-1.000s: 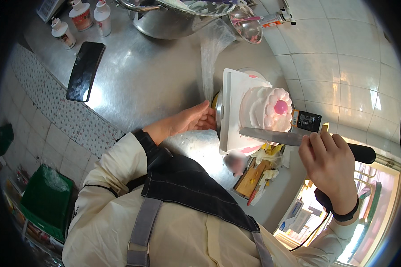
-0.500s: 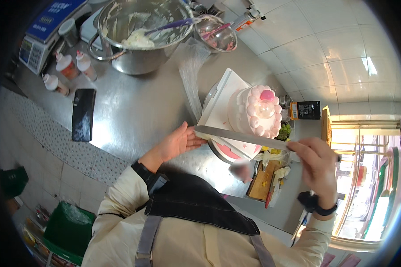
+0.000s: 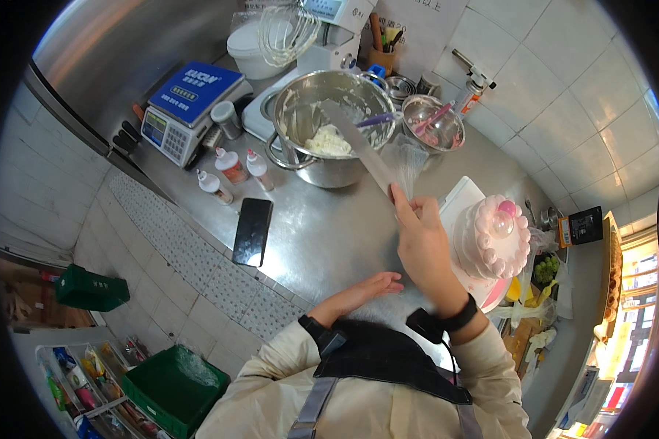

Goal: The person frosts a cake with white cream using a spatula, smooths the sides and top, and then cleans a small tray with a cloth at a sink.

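My right hand (image 3: 421, 245) grips a long flat palette knife (image 3: 357, 145) whose blade reaches out over the big steel bowl of white cream (image 3: 328, 124). My left hand (image 3: 366, 287) rests open and empty on the steel counter (image 3: 322, 227), fingers stretched out. To the right stands a white and pink decorated cake (image 3: 490, 238) with a pink ball on top, set on a white board on a turntable.
A smaller bowl (image 3: 432, 121) with pink cream sits behind the big one. A black phone (image 3: 252, 232), three small squeeze bottles (image 3: 233, 172), a blue-topped scale (image 3: 183, 106) and a stand mixer (image 3: 322, 29) are at the left and back. A green crate (image 3: 172, 388) stands on the floor.
My right hand has swung the knife from beside the cake up and left toward the big bowl. My left hand has left the cake board and dropped to the counter.
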{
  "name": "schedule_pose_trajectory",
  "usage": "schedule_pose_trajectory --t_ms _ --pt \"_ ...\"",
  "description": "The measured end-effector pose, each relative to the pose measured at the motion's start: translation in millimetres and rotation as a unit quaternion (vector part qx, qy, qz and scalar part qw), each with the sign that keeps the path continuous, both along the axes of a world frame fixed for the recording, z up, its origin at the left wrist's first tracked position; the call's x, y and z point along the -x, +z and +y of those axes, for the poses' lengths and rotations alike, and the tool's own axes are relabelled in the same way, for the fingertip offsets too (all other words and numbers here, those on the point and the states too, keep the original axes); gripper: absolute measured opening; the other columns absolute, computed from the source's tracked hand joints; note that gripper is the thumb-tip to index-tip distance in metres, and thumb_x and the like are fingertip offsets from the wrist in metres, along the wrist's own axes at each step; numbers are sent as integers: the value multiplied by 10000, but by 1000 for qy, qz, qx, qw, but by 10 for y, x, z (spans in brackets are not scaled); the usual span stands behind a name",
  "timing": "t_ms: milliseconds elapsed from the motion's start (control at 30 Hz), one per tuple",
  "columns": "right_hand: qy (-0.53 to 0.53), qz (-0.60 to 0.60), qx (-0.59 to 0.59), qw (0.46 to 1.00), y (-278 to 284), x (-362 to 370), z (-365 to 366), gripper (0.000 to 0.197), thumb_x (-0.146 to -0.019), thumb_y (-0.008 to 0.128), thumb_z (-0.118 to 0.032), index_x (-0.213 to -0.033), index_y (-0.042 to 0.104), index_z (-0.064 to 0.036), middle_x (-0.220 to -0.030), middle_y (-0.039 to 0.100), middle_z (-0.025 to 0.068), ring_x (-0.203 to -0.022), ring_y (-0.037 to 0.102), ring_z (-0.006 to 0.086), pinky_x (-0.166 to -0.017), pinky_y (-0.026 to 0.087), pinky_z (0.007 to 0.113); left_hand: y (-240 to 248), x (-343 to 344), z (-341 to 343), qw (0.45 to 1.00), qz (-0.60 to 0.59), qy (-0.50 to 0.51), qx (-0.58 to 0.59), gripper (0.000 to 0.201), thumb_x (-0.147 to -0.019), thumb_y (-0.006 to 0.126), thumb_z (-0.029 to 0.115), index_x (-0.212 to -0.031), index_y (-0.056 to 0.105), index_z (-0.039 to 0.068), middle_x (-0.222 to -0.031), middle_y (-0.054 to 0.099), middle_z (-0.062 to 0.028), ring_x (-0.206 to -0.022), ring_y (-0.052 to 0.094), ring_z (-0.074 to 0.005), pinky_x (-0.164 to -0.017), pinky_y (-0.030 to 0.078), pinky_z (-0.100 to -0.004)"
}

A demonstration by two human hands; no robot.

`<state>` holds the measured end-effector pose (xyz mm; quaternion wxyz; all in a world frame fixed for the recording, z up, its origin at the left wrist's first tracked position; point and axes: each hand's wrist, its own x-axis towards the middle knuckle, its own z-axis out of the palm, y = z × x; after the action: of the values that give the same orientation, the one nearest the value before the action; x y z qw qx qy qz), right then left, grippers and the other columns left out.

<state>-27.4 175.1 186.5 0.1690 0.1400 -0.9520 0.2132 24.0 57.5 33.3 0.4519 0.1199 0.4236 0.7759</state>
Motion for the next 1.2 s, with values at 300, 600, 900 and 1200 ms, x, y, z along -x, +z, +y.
schedule_pose_trajectory --t_ms 300,600,900,1200 --pt "-24 -7 -157 987 -306 -568 458 556 -702 528 57 -1237 541 -97 -885 454 120 -761 530 285 -611 465 352 -112 81 -328 993 31 104 47 367 -984 391 235 -1284 417 26 -1176 541 -103 -1079 507 -158 -953 375 -266" --pt "-123 74 -7 990 -27 -2025 1480 417 -669 603 78 -1061 644 -58 -813 526 97 -708 538 254 -701 457 370 1272 715 113 815 452 304 199 217 -896 532 114 -1094 560 28 -960 563 -40 -860 510 -94 -747 398 -222" --pt "-298 154 20 942 -284 -2790 1833 432 -740 543 128 -1146 590 -13 -870 524 136 -677 530 234 -580 439 285 1950 939 1663 601 752 132 236 370 -747 681 199 -1077 564 82 -1001 538 -85 -961 487 -276 -834 400 -374" --pt "-345 167 12 923 -360 -2904 2100 394 -752 555 93 -1126 602 -22 -882 551 140 -667 557 252 -571 454 294 2010 971 1759 500 795 87 331 404 -727 682 289 -1062 559 99 -982 551 -54 -960 493 -253 -810 331 -409"
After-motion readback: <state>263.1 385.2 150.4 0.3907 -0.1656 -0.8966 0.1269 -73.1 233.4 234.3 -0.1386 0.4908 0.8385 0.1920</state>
